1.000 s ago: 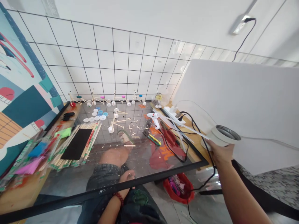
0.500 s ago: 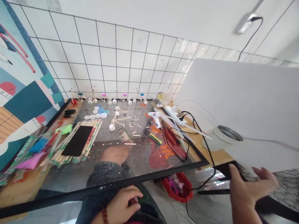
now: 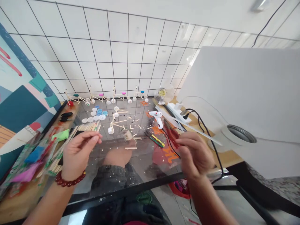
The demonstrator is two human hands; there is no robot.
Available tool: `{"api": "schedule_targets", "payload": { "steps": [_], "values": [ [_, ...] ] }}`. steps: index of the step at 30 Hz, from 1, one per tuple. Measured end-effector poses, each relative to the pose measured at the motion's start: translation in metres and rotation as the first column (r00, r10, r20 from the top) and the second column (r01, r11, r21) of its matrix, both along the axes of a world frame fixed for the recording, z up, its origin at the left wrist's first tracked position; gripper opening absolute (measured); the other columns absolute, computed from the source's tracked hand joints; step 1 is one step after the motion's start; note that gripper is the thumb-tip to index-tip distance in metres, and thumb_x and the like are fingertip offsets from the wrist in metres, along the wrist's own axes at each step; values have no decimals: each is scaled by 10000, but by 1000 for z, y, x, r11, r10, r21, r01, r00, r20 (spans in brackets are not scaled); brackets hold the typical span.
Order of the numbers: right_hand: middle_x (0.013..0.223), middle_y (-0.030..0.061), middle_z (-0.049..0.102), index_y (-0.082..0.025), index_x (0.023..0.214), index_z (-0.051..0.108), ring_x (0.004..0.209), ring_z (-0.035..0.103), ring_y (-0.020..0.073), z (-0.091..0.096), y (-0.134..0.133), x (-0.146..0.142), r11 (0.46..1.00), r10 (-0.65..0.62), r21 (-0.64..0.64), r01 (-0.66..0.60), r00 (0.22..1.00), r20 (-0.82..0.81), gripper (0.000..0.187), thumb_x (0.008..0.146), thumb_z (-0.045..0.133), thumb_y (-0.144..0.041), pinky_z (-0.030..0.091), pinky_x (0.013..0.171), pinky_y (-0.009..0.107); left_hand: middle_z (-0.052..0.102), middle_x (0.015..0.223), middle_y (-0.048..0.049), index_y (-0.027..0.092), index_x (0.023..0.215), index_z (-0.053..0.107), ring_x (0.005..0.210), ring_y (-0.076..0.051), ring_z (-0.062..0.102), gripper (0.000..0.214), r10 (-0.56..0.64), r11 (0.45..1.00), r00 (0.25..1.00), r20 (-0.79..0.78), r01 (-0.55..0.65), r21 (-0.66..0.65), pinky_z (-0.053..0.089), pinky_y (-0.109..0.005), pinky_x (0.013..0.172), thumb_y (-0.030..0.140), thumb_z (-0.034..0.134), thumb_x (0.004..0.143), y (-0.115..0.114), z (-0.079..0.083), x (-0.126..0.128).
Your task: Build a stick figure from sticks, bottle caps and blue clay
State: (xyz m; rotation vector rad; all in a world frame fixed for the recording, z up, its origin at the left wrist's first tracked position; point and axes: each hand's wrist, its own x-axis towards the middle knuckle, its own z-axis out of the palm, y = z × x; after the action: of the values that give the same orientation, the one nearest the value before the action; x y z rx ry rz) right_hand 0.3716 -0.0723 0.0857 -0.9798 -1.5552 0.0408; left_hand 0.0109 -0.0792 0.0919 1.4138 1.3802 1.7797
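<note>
My left hand [image 3: 77,153], with a red bead bracelet on the wrist, hovers over the glass table [image 3: 131,162]. Its fingers are loosely stretched with nothing in them, right beside a bundle of wooden sticks [image 3: 87,127]. My right hand [image 3: 194,154] hangs blurred over the table's right part, fingers bent toward the left, close to a black cable [image 3: 212,142]. Whether it holds anything cannot be made out. A white glue gun [image 3: 156,117] lies just beyond it. A stick-and-cap model [image 3: 116,120] lies mid-table.
Several stick models [image 3: 112,97] line the tiled wall, with loose bottle caps [image 3: 97,114] before them. A large white board [image 3: 246,93] and a white roll [image 3: 236,135] stand right. A power strip [image 3: 177,112], coloured packets [image 3: 25,162] and a red basket [image 3: 179,187] below are also near.
Both hands rose from below the table edge to above the glass. The right hand let go of the white roll a second ago and swung left. The view tilted down slightly.
</note>
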Motion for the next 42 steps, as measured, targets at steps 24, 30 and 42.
{"api": "schedule_targets", "payload": {
  "steps": [24, 30, 42],
  "values": [
    [990, 32, 792, -315, 1190, 676, 864, 778, 249, -48, 86, -85, 897, 325, -353, -268, 939, 114, 236, 1005, 674, -169, 619, 760, 403, 777, 1400, -172, 263, 1567, 611, 1360, -384, 722, 787, -165, 887, 941, -295, 11, -462, 518, -634, 1223, 418, 841, 831, 89, -88, -20],
    [1224, 94, 776, -395, 1557, 553, 1061, 786, 326, -58, 85, -87, 874, 332, -425, -236, 928, 167, 601, 999, 688, -217, 672, 891, 503, 753, 1452, -190, 230, 1444, 700, 1302, -385, 759, 768, -52, 874, 997, -61, 16, -486, 607, -590, 1153, 514, 928, 767, 76, -83, -10],
    [1484, 148, 660, -437, 1743, 350, 1329, 698, 402, -63, 84, -90, 829, 430, -476, -294, 879, 207, 854, 989, 740, -340, 619, 1076, 598, 782, 1409, -162, 256, 1391, 733, 1327, -367, 756, 734, -123, 837, 983, 135, 175, -518, 644, -523, 1138, 615, 942, 786, 56, -71, 14]
  ]
}}
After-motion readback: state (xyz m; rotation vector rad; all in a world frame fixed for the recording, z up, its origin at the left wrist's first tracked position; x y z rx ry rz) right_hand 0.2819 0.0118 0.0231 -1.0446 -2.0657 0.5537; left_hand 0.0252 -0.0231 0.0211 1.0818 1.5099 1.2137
